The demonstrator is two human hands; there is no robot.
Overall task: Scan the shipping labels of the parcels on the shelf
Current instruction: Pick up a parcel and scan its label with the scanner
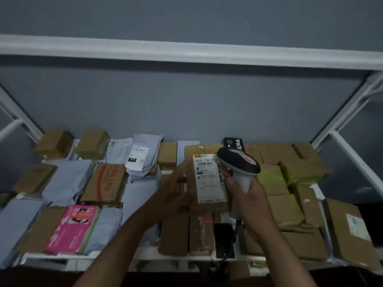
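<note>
Now, from the head camera: a white metal shelf (145,252) packed edge to edge with parcels. Centre stage, the left hand (176,195) props up a tall brown cardboard box (207,206), thumb at its lower left edge and fingers stretched up along its left side. On the box's front sits a white shipping label (209,179) with a barcode near the top. The right hand (251,200) grips the pale handle of a grey and black barcode scanner (238,162), its head hovering just beside the label's upper right corner. Around them lie grey plastic mailer bags (66,181), one grey labelled mailer bag (143,156) leaning at the back, a pink printed packet (72,228) at front left, yellow-green bags (269,181) to the right, and plain brown cartons throughout.
</note>
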